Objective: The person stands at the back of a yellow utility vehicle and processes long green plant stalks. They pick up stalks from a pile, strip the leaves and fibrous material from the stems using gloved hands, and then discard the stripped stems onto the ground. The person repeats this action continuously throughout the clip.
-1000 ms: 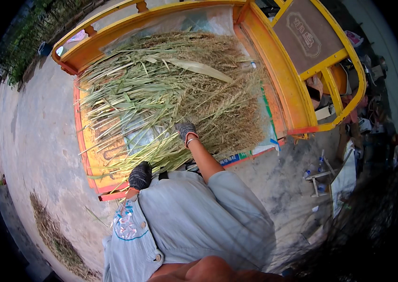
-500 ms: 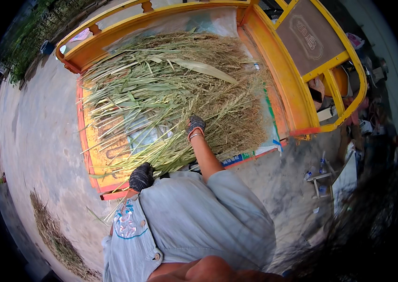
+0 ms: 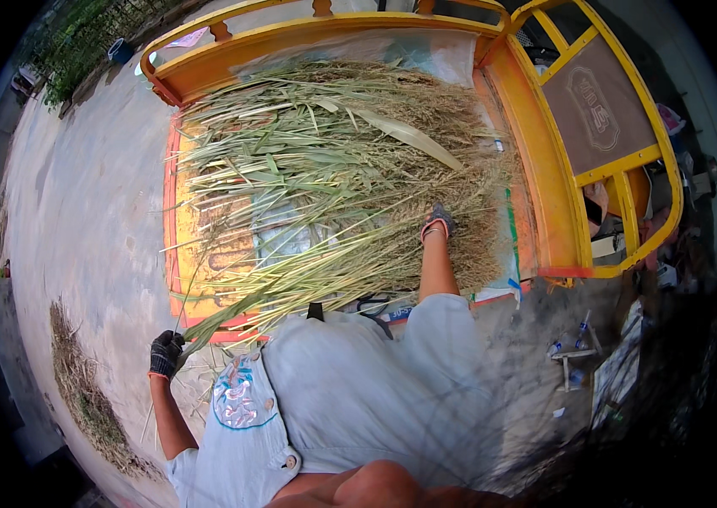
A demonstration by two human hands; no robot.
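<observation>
Cut grain stalks [image 3: 308, 161] lie in a thick layer on the orange cart bed [image 3: 219, 279], pale cut ends to the left and feathery brown seed heads [image 3: 468, 245] to the right. My right hand [image 3: 437, 222], in a dark knitted glove, is closed among the seed heads at the near side of the layer; its fingers are partly hidden. Out past the cart's near left corner, my left hand [image 3: 166, 350], gloved alike, is closed on a long green leaf [image 3: 227, 315] and a thin stem, which stretch back toward the stalks.
Yellow rails [image 3: 291, 27] border the cart bed's far side, and a framed brown panel [image 3: 600, 106] stands at its right end. Plastic sheeting [image 3: 282, 233] shows under the stalks. A heap of dry plant waste [image 3: 92, 406] lies on the concrete at left. A small stool [image 3: 573, 360] stands at right.
My left hand has swung out left from beside my body, drawing the leaf and stem beyond the cart's edge. My right hand has moved right, toward the seed heads. The view has shifted slightly.
</observation>
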